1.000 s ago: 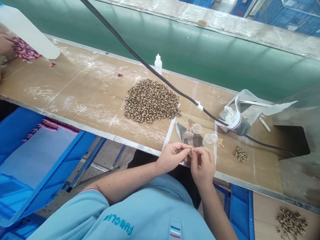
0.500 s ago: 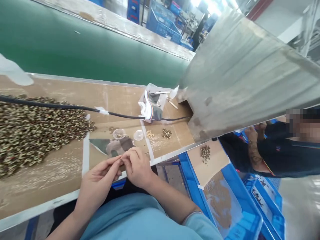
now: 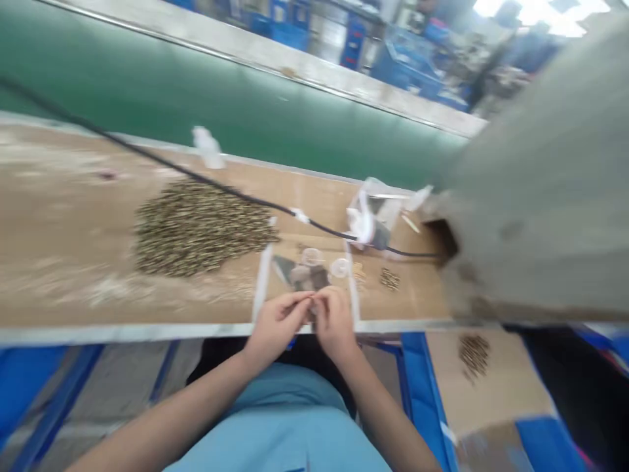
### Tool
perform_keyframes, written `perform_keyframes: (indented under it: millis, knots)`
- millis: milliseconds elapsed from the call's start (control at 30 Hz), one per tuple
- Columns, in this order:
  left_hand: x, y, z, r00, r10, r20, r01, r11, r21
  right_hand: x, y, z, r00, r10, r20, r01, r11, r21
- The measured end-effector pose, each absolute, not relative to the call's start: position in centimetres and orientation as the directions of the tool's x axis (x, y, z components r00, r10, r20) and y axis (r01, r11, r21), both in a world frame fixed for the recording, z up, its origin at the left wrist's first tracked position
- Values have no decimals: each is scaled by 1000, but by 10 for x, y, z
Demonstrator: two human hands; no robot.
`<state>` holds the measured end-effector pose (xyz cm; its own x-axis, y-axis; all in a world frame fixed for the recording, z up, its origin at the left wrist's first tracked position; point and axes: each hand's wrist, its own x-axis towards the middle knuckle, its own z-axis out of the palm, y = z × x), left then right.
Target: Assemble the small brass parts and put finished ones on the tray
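My left hand (image 3: 279, 322) and my right hand (image 3: 335, 321) meet fingertip to fingertip above the front edge of the work surface. Both are closed in a pinch; whatever sits between the fingertips is too small and blurred to name. Just beyond them lies a camouflage-patterned cloth (image 3: 299, 277). A small clear dish (image 3: 311, 256) stands behind the cloth, with a round white dish (image 3: 340, 267) to its right. Farther right are a little heap of pale pieces (image 3: 359, 271) and one of darker pieces (image 3: 390, 279). A large pile of small dark and pale parts (image 3: 201, 229) spreads to the left.
A black cable (image 3: 236, 193) crosses above the cardboard-covered table (image 3: 63, 262). Behind runs a green conveyor belt (image 3: 295, 131). A clear bag (image 3: 376, 213) lies at the back, beside a large grey metal panel (image 3: 540, 196). More parts (image 3: 474, 355) lie on cardboard at lower right.
The view has swung left and blurred, so the table scene sits farther right and the co-worker's upper body is out of view. My hands are still pinched together.
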<state>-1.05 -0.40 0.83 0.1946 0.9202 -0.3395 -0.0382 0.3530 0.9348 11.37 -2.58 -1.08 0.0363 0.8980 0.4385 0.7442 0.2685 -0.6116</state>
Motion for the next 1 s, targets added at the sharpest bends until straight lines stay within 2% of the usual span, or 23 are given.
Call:
perform_keyframes:
  millis: [167, 233, 333, 400, 467, 567, 633, 833, 933, 1000]
  knots:
    - [-5, -2, -7, 255, 930, -263, -158, 309, 938, 129, -15, -15, -34, 846, 532, 768, 363, -528]
    - [-8, -3, -8, 244, 950, -194, -160, 237, 958, 133, -10, -17, -67, 828, 557, 776, 394, -492]
    - [-20, -3, -4, 230, 973, 18, 22, -24, 999, 137, -9, -17, -79, 809, 582, 791, 406, -458]
    - [-37, 3, 2, 240, 959, 150, 181, -196, 964, 138, -10, -18, -57, 809, 586, 799, 389, -459]
    - [-59, 16, 6, 193, 956, 221, 325, -275, 905, 139, -10, -19, -27, 815, 579, 802, 364, -474]
    - [-90, 40, 7, 25, 962, 272, 609, -230, 759, 138, -9, -21, -7, 818, 575, 799, 351, -489]
    - [-103, 53, 6, -25, 959, 283, 726, -177, 665, 138, -8, -21, 2, 824, 566, 796, 341, -500]
    - [-111, 68, 6, 94, 963, 251, 857, -207, 471, 137, -10, -18, 65, 854, 515, 794, 268, -545]
    - [-109, 70, 7, 132, 966, 224, 877, -219, 427, 138, -13, -16, 169, 908, 384, 711, 158, -686]
    - [-110, 70, 5, 140, 961, 237, 885, -229, 406, 139, -13, -16, 243, 940, 241, 572, 62, -818]
